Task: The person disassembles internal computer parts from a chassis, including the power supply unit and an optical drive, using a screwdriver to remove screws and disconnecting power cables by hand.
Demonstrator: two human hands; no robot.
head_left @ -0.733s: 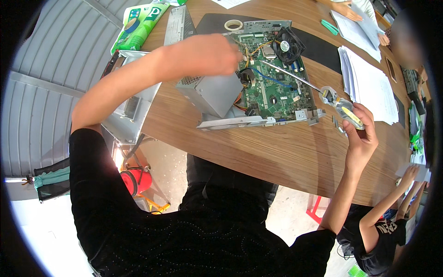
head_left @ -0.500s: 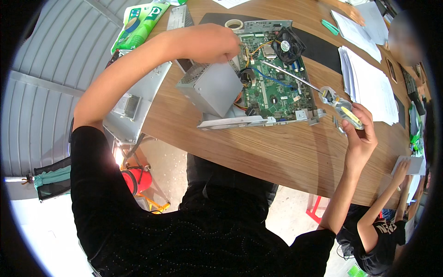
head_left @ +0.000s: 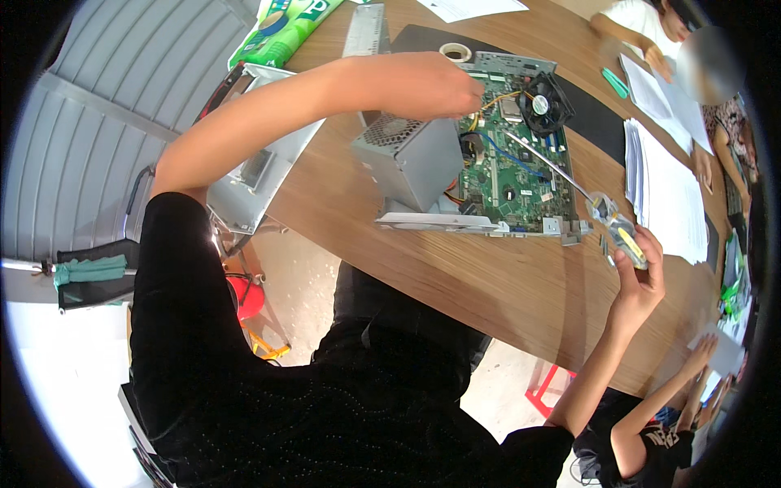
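A long wooden table (head_left: 504, 293) fills the middle of the view, with grey ribbed wall panels (head_left: 81, 138) to the left and a pale floor below. On the table lie a black mat (head_left: 594, 122), paper stacks (head_left: 667, 195), a green packet (head_left: 285, 32) and a tape roll (head_left: 455, 52). A grey metal box (head_left: 411, 159) stands against a green circuit board (head_left: 512, 175) with a black fan (head_left: 547, 104). The left hand (head_left: 431, 85) rests curled over the board's top edge; whether it grips anything I cannot tell. The right hand (head_left: 639, 276) is closed around a screwdriver (head_left: 586, 199), its shaft reaching onto the board.
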